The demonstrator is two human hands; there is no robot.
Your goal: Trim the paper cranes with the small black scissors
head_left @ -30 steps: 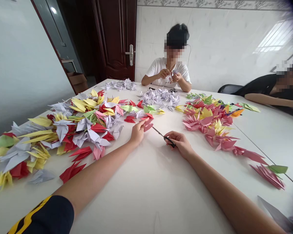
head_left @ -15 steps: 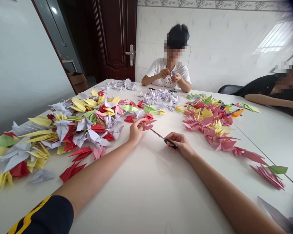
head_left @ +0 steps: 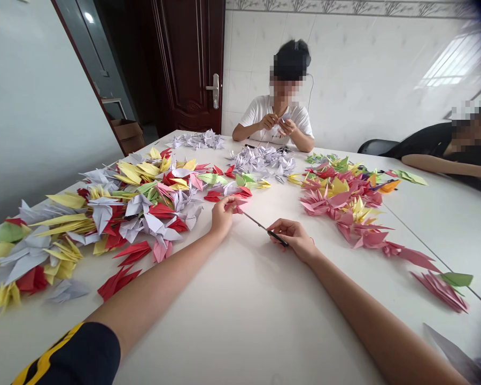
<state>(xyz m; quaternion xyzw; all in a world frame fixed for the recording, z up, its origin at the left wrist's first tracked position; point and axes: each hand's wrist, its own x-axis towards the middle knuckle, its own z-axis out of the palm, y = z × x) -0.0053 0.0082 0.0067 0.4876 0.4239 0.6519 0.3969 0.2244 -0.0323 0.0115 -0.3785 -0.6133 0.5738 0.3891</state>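
Observation:
My left hand (head_left: 223,216) pinches a small pink-red paper crane (head_left: 238,206) at the edge of a large heap of folded paper cranes (head_left: 136,214). My right hand (head_left: 294,239) holds long, slim black-handled scissors (head_left: 260,224), which look closed. Their thin metal tip points left and reaches the paper at my left fingers. A pink, red and yellow heap of paper cranes (head_left: 344,206) lies to the right of my right hand. Neither hand touches it.
Lilac paper cranes (head_left: 262,160) lie at the far middle of the white table (head_left: 240,326). A person (head_left: 274,115) across the table handles something small, and another person (head_left: 436,152) sits at the right. Behind are a wooden door (head_left: 188,64) and a cardboard box (head_left: 126,136).
The scissors have slid left, their tip moving from just beside the paper crane to reach it. My left fingers have curled closer around the crane. The heaps look unmoved.

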